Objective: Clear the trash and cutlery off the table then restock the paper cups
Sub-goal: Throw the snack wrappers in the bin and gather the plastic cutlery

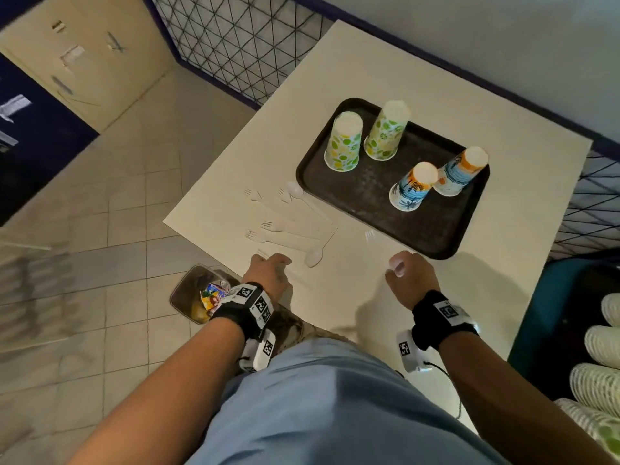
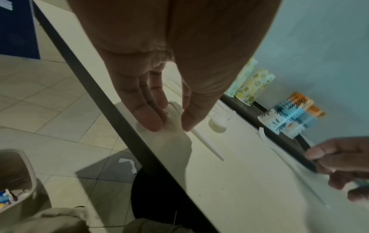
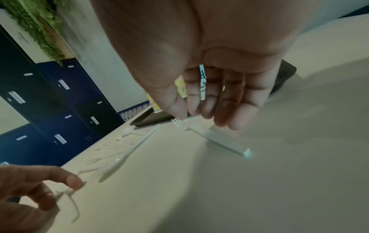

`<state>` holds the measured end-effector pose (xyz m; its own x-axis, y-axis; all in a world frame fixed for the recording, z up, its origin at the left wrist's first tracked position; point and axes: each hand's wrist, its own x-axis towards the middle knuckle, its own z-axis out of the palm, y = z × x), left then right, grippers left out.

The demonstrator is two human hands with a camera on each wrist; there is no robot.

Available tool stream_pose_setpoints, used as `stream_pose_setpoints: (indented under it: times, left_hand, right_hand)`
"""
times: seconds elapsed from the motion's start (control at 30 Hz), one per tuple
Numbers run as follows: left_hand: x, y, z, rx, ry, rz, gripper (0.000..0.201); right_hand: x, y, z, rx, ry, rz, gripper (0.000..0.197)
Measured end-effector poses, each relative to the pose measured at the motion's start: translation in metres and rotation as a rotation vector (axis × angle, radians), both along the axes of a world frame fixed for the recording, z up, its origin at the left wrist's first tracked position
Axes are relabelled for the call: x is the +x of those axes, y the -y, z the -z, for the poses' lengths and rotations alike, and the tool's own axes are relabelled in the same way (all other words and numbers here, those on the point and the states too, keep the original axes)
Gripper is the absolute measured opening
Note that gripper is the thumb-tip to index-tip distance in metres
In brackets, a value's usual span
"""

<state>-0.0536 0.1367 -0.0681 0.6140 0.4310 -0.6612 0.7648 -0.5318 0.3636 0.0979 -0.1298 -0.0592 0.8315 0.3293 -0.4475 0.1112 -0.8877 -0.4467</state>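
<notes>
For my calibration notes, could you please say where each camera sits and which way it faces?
Head: looks down on the table, tray, cups, both forearms, both hands.
Left wrist: looks along the left hand at the table edge, bin and floor.
Right wrist: looks along the right hand at a fork.
Shared: each wrist view shows the other hand.

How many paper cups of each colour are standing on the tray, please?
Green cups: 2
Blue cups: 2
Total on the tray: 4
</notes>
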Motion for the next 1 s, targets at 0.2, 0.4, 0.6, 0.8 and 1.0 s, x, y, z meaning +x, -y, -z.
stream_pose_setpoints:
  times: [0.2,0.4,0.6,0.8,1.0]
  left_hand:
    - [0.01,0.002,0.004,0.03,-0.023,0.123,0.027]
    - [0.009,0.001,-0.006,0.065,0.003,0.262,0.024]
    - [0.004,0.0,-0.03,0.245,0.157,0.362,0.027]
    - [0.017,0.001,-0.057,0.22,0.409,0.383,0.019]
    - [0.041,0.015,-0.085,0.056,0.425,0.349,0.022]
  right_hand:
    - [0.002,-0.012,0.014,-0.095,-0.014,-0.005,0.034]
    - [-0.002,-0.014,0.016,-0.111,0.042,-0.055,0.023]
    - [-0.001,-0.009,0.013,-0.082,0.021,-0.06,0.025]
    - [-0.006,-0.021,-0.011,0.137,-0.046,0.007,0.019]
    - [-0.02,-0.055,-0.059,0.425,-0.261,0.098,0.021]
